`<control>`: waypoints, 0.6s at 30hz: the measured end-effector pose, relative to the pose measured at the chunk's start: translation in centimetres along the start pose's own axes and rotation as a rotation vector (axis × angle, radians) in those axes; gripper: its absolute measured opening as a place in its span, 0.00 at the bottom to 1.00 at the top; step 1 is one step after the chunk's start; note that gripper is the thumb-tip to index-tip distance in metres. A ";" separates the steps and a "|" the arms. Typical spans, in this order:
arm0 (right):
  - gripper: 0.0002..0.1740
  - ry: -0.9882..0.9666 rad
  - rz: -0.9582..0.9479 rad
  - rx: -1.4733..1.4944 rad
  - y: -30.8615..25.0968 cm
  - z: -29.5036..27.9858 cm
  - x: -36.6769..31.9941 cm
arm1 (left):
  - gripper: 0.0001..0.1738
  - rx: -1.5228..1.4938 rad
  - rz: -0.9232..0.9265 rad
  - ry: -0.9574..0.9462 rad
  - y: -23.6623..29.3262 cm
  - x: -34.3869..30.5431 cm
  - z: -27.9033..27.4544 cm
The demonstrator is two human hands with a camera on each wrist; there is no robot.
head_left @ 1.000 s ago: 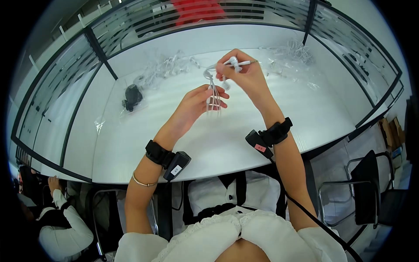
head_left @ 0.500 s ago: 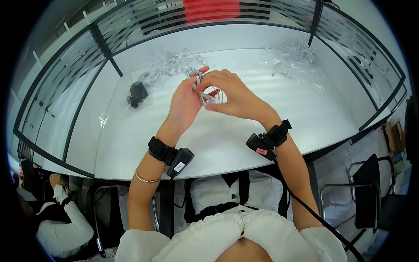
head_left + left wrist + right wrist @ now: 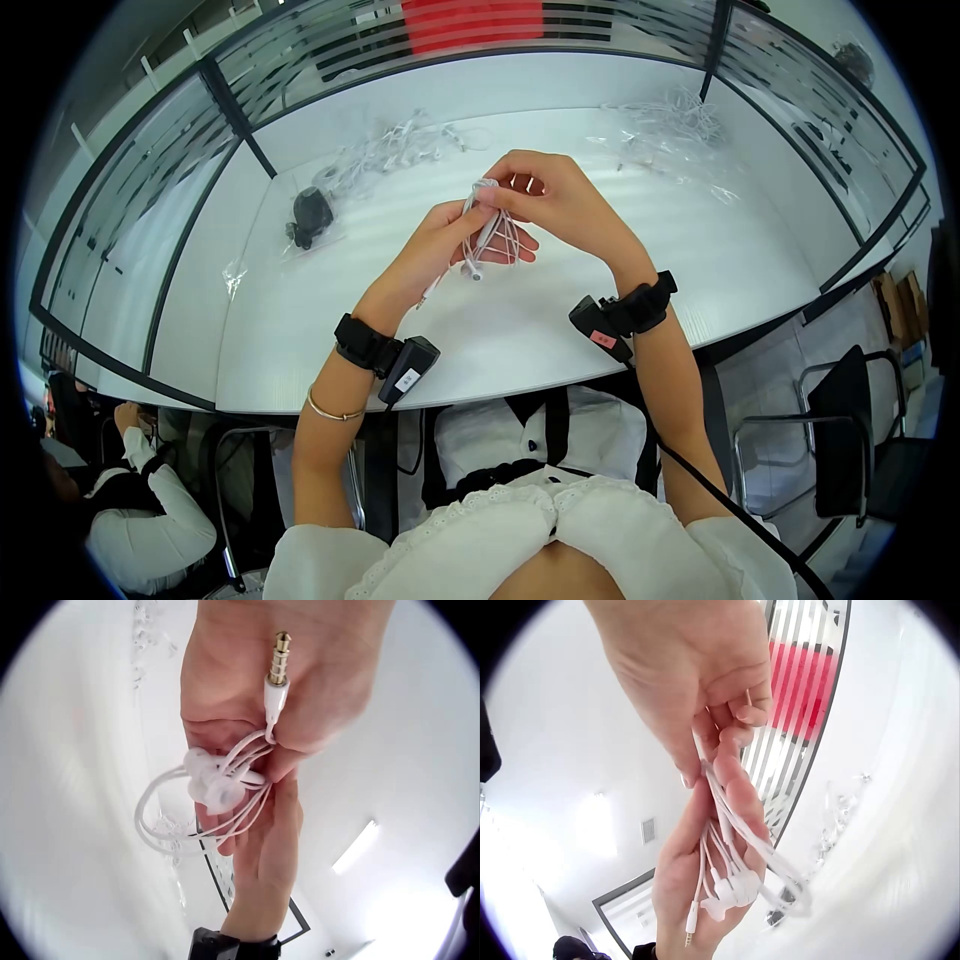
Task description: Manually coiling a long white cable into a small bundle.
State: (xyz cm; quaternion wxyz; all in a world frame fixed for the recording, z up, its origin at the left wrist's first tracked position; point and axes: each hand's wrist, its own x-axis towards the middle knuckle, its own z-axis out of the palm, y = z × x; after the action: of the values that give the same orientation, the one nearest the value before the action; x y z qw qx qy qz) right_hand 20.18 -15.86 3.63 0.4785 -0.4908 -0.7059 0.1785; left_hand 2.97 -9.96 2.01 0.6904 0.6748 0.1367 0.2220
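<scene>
White wired earphones (image 3: pixel 484 240), looped into a small bundle, are between both hands above the desk. The left hand (image 3: pixel 436 246) grips the bundle between thumb and fingers. In the left wrist view the gold-tipped plug (image 3: pixel 278 667) stands out across the left palm, with the earbuds (image 3: pixel 215 784) beside the fingers. The right hand (image 3: pixel 566 200) pinches the top end of the coil with thumb and fingertips, touching the left hand's fingertips. In the right wrist view cable loops (image 3: pixel 739 825) hang over the left fingers.
Tangled white cables (image 3: pixel 400 145) lie at the back left of the desk (image 3: pixel 500 340), more cables in clear plastic (image 3: pixel 685 125) at the back right. A black object (image 3: pixel 311 214) in a clear bag sits at the left. Glass-topped partitions surround the desk; another person (image 3: pixel 150 510) is at lower left.
Since half a second ago the right hand has moved from around the loops to their top end. The left hand has turned, and the bundle hangs more visibly between the hands.
</scene>
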 end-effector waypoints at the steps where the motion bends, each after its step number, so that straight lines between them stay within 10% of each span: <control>1: 0.16 0.007 0.008 0.020 -0.1 0.0 0.0 | 0.24 0.005 0.011 -0.006 0.1 0.0 0.1; 9: 0.14 -0.118 0.070 0.102 0.6 -0.2 0.2 | 0.25 0.143 0.071 0.143 -1.0 0.1 -0.8; 12: 0.14 -0.028 -0.068 0.198 1.4 0.0 0.6 | 0.22 0.661 0.368 0.263 -1.1 0.2 -1.0; 18: 0.12 -0.178 0.171 0.301 0.0 -0.5 0.0 | 0.14 0.445 0.268 0.232 -0.3 -0.1 -0.8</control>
State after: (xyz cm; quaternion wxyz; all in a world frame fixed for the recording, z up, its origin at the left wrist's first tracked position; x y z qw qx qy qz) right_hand 20.62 -15.99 3.90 0.4651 -0.4542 -0.6666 0.3647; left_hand 2.59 -9.33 1.63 0.4697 0.7918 0.1696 0.3518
